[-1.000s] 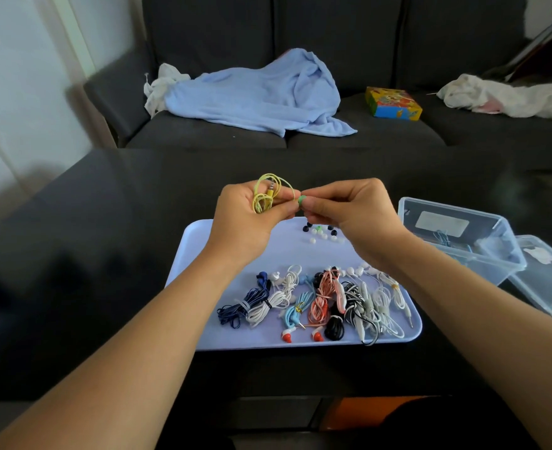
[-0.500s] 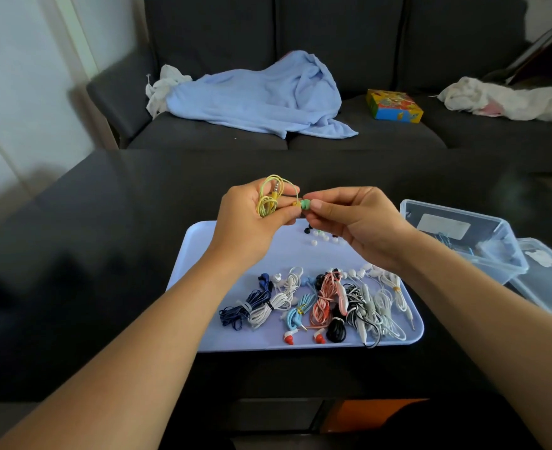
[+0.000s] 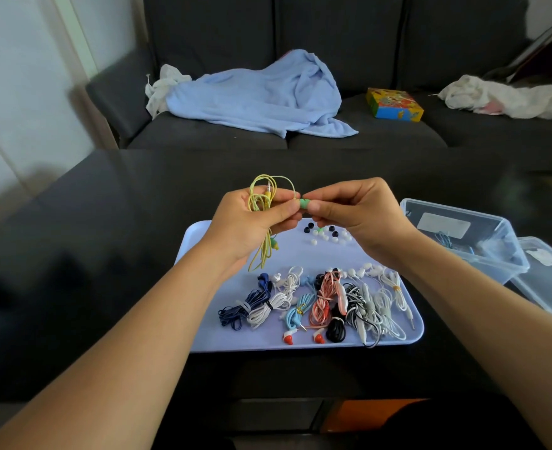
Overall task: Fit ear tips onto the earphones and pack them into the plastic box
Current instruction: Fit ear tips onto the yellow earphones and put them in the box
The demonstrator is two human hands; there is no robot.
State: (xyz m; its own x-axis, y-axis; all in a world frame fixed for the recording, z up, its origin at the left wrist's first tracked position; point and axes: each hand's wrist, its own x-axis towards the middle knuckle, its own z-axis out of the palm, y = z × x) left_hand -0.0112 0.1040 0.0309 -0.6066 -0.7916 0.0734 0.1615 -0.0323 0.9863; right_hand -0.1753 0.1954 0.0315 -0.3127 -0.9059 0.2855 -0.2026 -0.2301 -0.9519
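Note:
Above the lilac tray (image 3: 203, 235), my left hand (image 3: 252, 222) grips a coiled yellow earphone cable (image 3: 261, 198), with a loop hanging below the palm. My right hand (image 3: 349, 209) pinches a green ear tip (image 3: 304, 203) between thumb and fingers, right against the left hand's fingertips. Loose black, white and green ear tips (image 3: 325, 233) lie on the tray's far side. Several bundled earphones (image 3: 317, 303) in blue, white, pink and black fill its near half. The clear plastic box (image 3: 495, 254) stands open to the right, with a blue cable inside.
The box's clear lid (image 3: 550, 280) lies right of the box on the dark table (image 3: 105, 254). Behind the table a grey sofa (image 3: 365, 43) holds a blue towel (image 3: 261, 95), a colourful box (image 3: 393, 104) and white cloths (image 3: 502, 95).
The cable coil has partly unwound, so a yellow loop now hangs below my left hand. My right hand still holds the green tip at the left fingertips, a little further apart.

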